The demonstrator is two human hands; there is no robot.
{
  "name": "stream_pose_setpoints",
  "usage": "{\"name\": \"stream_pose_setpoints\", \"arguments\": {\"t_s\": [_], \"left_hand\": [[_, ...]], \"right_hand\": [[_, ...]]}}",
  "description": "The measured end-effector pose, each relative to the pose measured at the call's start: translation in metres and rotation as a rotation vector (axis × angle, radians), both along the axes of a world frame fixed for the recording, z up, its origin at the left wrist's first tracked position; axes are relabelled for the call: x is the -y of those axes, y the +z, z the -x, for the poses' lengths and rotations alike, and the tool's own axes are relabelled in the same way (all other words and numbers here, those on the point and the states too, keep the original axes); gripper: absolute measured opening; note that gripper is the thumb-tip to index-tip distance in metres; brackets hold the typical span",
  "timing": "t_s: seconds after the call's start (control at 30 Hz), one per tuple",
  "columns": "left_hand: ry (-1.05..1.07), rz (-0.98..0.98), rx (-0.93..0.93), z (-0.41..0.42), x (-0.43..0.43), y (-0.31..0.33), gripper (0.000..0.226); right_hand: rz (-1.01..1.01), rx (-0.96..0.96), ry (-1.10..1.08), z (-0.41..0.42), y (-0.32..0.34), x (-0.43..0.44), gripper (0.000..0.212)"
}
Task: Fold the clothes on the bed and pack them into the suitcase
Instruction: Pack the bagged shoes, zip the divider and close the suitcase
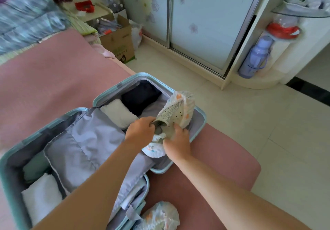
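Above the open suitcase (142,74), a pale shoe (171,112) sat half inside a plastic cover (188,103). The left hand (140,130) pinched its collar; the right hand (176,145) gripped its side.

Bare skin only, elbow to fingertip: L forearm (100,179), R forearm (223,185), L hand (140,128), R hand (176,145)

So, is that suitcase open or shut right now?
Open: both halves of the suitcase lie spread flat on the bed, with folded clothes showing inside.
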State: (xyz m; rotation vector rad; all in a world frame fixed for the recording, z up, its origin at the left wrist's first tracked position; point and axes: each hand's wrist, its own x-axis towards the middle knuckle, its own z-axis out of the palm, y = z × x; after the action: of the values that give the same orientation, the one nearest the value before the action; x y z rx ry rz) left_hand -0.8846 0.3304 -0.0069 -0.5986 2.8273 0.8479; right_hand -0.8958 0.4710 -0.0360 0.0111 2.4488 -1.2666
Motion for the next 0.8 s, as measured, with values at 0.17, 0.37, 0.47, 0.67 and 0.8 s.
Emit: {"name": "stream_pose_setpoints", "arguments": {"t_s": [0.17, 0.37, 0.47, 0.67, 0.8], "left_hand": [[-0.038, -0.017, 0.107, 0.027, 0.030, -0.046, 0.031], [-0.186, -0.077, 0.281, 0.031, 0.022, -0.095, 0.029], [-0.299, -0.020, 0.364, 0.030, 0.019, -0.104, 0.018], [-0.319, -0.129, 0.423, 0.023, 0.011, -0.098, 0.022], [-0.215, -0.150, 0.241, -0.013, 0.005, -0.074, 0.040]], "right_hand": [[-0.171, 0.123, 0.148, 0.038, -0.038, 0.029, 0.051], [-0.748, -0.263, 0.478, 0.054, -0.063, 0.015, 0.069], [-0.706, -0.282, 0.713, 0.057, -0.074, 0.004, 0.090], [-0.789, -0.134, 0.771, 0.055, -0.079, -0.002, 0.080], [-0.675, -0.244, 0.688, 0.032, -0.065, -0.006, 0.068]]}}
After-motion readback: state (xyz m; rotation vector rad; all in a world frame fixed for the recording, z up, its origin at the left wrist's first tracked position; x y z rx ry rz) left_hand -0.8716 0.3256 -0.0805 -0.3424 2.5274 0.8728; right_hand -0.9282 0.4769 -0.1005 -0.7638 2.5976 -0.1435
